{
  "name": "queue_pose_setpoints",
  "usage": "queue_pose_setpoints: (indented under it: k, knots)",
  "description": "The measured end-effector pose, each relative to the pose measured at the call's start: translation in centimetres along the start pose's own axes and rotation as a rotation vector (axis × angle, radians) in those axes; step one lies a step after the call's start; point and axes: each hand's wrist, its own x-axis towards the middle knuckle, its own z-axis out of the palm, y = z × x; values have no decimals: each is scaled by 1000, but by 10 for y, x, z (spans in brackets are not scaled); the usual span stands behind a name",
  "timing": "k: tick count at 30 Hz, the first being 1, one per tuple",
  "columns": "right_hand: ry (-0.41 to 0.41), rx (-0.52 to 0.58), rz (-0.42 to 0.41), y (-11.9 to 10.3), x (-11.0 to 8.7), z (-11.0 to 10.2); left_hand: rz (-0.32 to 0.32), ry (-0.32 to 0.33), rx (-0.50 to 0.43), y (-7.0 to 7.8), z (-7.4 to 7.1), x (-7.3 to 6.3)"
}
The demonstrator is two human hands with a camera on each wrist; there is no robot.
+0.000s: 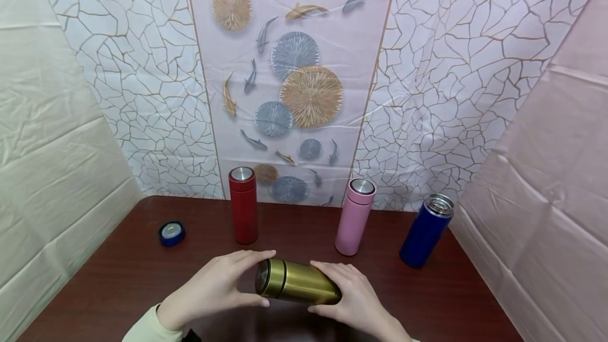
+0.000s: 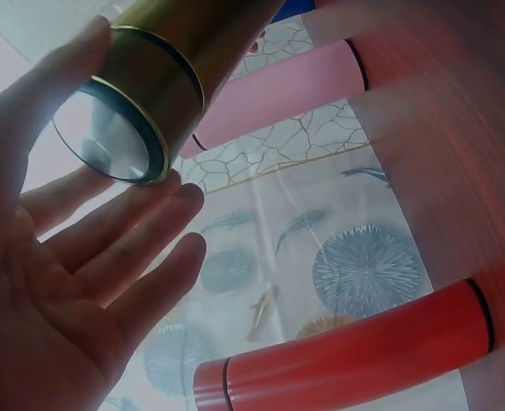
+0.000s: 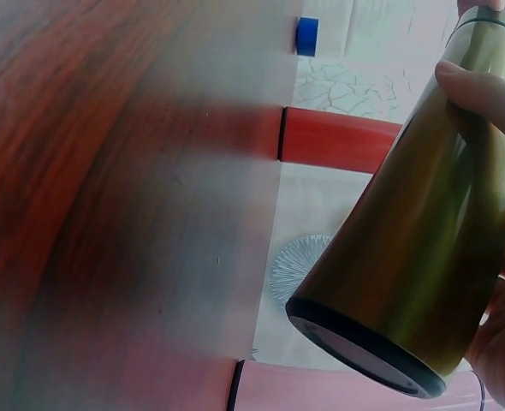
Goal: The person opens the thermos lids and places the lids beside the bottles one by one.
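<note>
A gold thermos bottle (image 1: 307, 283) lies tilted nearly sideways above the table, its lidded end to the left. My right hand (image 1: 353, 292) grips it near the base, thumb below and fingers over the top. At the other end, my left hand (image 1: 220, 281) is spread around the lid (image 1: 269, 277), its thumb and fingertips right at the rim. The left wrist view shows those fingers (image 2: 141, 265) fairly straight, with the lid's shiny top (image 2: 103, 137) facing the palm. The dark-rimmed base (image 3: 368, 347) faces the right wrist camera.
Behind stand a red thermos (image 1: 244, 207) and a pink thermos (image 1: 355, 218), both with lids on. A blue thermos (image 1: 425, 234) without its lid stands at the right. Its blue lid (image 1: 171, 234) lies upturned at the left of the brown table (image 1: 114, 273). Patterned cloth (image 1: 304, 136) hangs behind.
</note>
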Motion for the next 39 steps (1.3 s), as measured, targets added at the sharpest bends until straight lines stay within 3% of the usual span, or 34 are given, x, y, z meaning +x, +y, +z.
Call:
queue_pose_setpoints:
  k: [6, 23, 28, 32, 39]
  knots:
    - [8, 3, -5, 0, 1, 1, -134, -33, 7, 1, 0, 1]
    - [31, 9, -48, -5, 5, 2, -333, -55, -3, -1, 2, 4]
    - [7, 22, -18, -5, 4, 3, -327, -49, -13, -1, 2, 4]
    - [-16, 43, 19, -4, 3, 3, -303, -4, -23, -1, 1, 4]
    - [-71, 101, 118, -4, 1, 1, -130, 55, -88, 3, -4, 2]
